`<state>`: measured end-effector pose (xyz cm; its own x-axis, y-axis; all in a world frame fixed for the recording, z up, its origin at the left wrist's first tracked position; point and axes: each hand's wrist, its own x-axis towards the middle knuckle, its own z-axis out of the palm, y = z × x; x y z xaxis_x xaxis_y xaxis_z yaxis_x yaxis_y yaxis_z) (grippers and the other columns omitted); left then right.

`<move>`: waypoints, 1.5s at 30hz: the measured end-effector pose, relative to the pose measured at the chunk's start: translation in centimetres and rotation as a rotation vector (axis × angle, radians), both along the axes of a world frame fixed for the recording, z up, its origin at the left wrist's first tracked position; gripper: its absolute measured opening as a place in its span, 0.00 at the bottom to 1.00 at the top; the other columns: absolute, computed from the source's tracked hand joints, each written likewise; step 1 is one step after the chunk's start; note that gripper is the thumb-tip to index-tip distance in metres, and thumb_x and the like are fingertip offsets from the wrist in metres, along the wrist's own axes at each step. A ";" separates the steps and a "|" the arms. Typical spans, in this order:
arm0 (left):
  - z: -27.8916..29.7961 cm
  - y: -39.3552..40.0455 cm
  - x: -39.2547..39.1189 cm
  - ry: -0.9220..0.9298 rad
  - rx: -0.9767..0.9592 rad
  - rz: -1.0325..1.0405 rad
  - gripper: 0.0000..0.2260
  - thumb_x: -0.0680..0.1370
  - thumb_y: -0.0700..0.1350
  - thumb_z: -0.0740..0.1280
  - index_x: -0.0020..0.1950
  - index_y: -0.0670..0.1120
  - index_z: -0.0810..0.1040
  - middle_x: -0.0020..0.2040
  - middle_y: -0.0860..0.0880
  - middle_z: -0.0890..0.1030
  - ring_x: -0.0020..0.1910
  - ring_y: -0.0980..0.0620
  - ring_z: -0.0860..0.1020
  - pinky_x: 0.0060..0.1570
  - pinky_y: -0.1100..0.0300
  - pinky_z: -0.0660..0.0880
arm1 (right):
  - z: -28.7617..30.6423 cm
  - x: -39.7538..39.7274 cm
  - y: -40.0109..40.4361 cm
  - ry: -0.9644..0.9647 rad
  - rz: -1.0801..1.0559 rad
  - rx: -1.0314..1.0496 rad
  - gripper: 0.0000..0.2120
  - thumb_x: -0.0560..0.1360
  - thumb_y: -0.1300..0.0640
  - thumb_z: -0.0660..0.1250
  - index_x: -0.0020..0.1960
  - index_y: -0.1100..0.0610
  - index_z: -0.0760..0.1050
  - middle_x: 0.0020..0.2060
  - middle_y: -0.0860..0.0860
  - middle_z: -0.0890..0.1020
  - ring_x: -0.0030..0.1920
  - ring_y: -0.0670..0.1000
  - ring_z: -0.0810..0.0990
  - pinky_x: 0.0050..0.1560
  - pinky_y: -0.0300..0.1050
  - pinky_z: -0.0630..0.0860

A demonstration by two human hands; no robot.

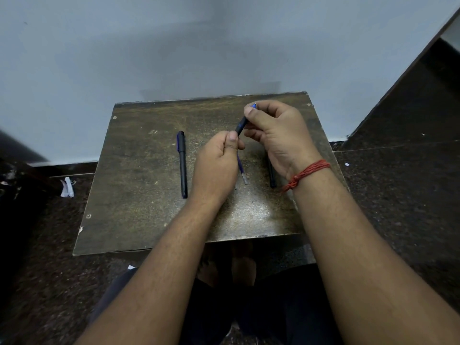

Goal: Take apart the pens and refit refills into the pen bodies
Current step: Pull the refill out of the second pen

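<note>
Above a worn worktop [139,195], both hands pinch one pen [242,125]: right hand [278,138] its upper end, left hand [216,165] its lower. A capped pen [182,165] lies left of them.

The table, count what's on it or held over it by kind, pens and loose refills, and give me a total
Pens: 3, one lying at the left, one held by both the left hand and right hand at, one partly hidden under the right wrist
Loose refills: 1 clearly visible; a second may lie behind the left hand, cannot tell
Total: 4 on the table
</note>
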<state>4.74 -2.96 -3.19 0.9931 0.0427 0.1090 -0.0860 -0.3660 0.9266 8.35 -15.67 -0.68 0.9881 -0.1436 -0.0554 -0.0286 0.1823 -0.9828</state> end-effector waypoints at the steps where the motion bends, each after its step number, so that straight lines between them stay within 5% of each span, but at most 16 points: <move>1: 0.0 0.0 0.0 -0.004 -0.005 0.000 0.15 0.86 0.51 0.57 0.43 0.51 0.78 0.26 0.58 0.68 0.27 0.62 0.67 0.27 0.67 0.61 | 0.1 0.0 0.0 -0.001 0.007 0.018 0.05 0.77 0.67 0.68 0.46 0.60 0.81 0.40 0.55 0.82 0.42 0.51 0.81 0.45 0.45 0.80; 5: -0.1 0.0 0.0 -0.012 -0.024 -0.017 0.14 0.85 0.51 0.57 0.45 0.52 0.79 0.26 0.60 0.70 0.28 0.62 0.68 0.28 0.68 0.62 | 0.7 -0.2 -0.3 -0.004 0.023 0.124 0.12 0.77 0.72 0.60 0.52 0.63 0.80 0.44 0.57 0.86 0.48 0.52 0.84 0.51 0.46 0.81; 8: -0.2 0.1 0.0 -0.008 -0.039 -0.026 0.14 0.85 0.51 0.57 0.47 0.52 0.79 0.26 0.61 0.70 0.28 0.62 0.68 0.29 0.67 0.62 | 0.8 -0.2 -0.4 0.000 0.003 0.152 0.09 0.77 0.70 0.64 0.52 0.62 0.79 0.49 0.60 0.85 0.49 0.54 0.84 0.50 0.46 0.81; 10: -0.1 0.1 0.0 -0.016 -0.032 -0.027 0.13 0.85 0.50 0.57 0.48 0.52 0.79 0.26 0.63 0.72 0.28 0.63 0.69 0.30 0.68 0.62 | 0.6 -0.2 -0.4 -0.002 -0.013 0.082 0.02 0.76 0.64 0.69 0.49 0.60 0.78 0.44 0.56 0.83 0.44 0.52 0.82 0.47 0.45 0.80; 14: 0.0 0.0 0.0 -0.029 -0.021 -0.025 0.14 0.86 0.49 0.57 0.47 0.51 0.79 0.26 0.63 0.72 0.28 0.62 0.68 0.30 0.65 0.62 | 0.1 -0.2 -0.1 -0.003 -0.017 -0.035 0.05 0.76 0.61 0.73 0.46 0.60 0.76 0.37 0.52 0.80 0.38 0.50 0.81 0.44 0.47 0.81; 21: -0.1 0.0 0.0 -0.029 -0.027 -0.020 0.14 0.86 0.50 0.56 0.47 0.50 0.79 0.26 0.61 0.70 0.27 0.62 0.67 0.30 0.64 0.62 | 0.6 -0.2 -0.1 0.020 0.022 0.086 0.09 0.76 0.70 0.64 0.52 0.62 0.79 0.46 0.58 0.85 0.51 0.57 0.84 0.54 0.51 0.82; 27: -0.2 0.0 0.0 -0.030 -0.024 -0.018 0.14 0.86 0.50 0.57 0.47 0.51 0.79 0.27 0.58 0.70 0.29 0.60 0.67 0.33 0.58 0.64 | 0.1 -0.2 0.1 0.004 -0.035 -0.068 0.07 0.75 0.63 0.73 0.47 0.61 0.75 0.38 0.55 0.79 0.39 0.52 0.81 0.47 0.52 0.83; 30: -0.1 0.0 0.0 -0.021 -0.019 -0.009 0.14 0.86 0.50 0.57 0.46 0.53 0.78 0.28 0.57 0.70 0.29 0.61 0.68 0.31 0.62 0.64 | 0.2 -0.1 0.1 -0.007 0.013 -0.012 0.03 0.76 0.67 0.68 0.48 0.61 0.78 0.40 0.55 0.83 0.43 0.54 0.84 0.51 0.53 0.83; 35: 0.1 0.1 -0.1 -0.010 -0.028 -0.007 0.13 0.86 0.50 0.57 0.47 0.52 0.78 0.27 0.60 0.72 0.29 0.63 0.69 0.30 0.68 0.63 | 0.2 0.0 -0.1 0.000 0.044 0.084 0.11 0.77 0.67 0.64 0.57 0.60 0.79 0.50 0.58 0.86 0.54 0.55 0.85 0.54 0.50 0.82; 41: 0.1 0.0 -0.1 -0.017 -0.027 0.001 0.14 0.86 0.48 0.57 0.48 0.49 0.80 0.28 0.57 0.70 0.29 0.61 0.68 0.31 0.62 0.63 | -0.2 0.0 0.0 -0.022 -0.006 -0.077 0.05 0.75 0.61 0.73 0.48 0.58 0.79 0.40 0.54 0.83 0.41 0.51 0.84 0.45 0.48 0.82; 45: 0.0 0.1 0.0 -0.012 -0.016 -0.003 0.13 0.86 0.49 0.57 0.47 0.51 0.79 0.27 0.60 0.72 0.29 0.62 0.69 0.30 0.65 0.62 | 0.0 0.0 -0.2 -0.014 0.030 -0.008 0.09 0.74 0.67 0.66 0.52 0.59 0.80 0.43 0.56 0.86 0.46 0.54 0.86 0.52 0.53 0.83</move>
<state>4.70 -2.90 -3.16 0.9919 0.0417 0.1202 -0.0981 -0.3504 0.9314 8.33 -15.87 -0.66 0.9927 -0.1139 -0.0407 -0.0204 0.1735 -0.9846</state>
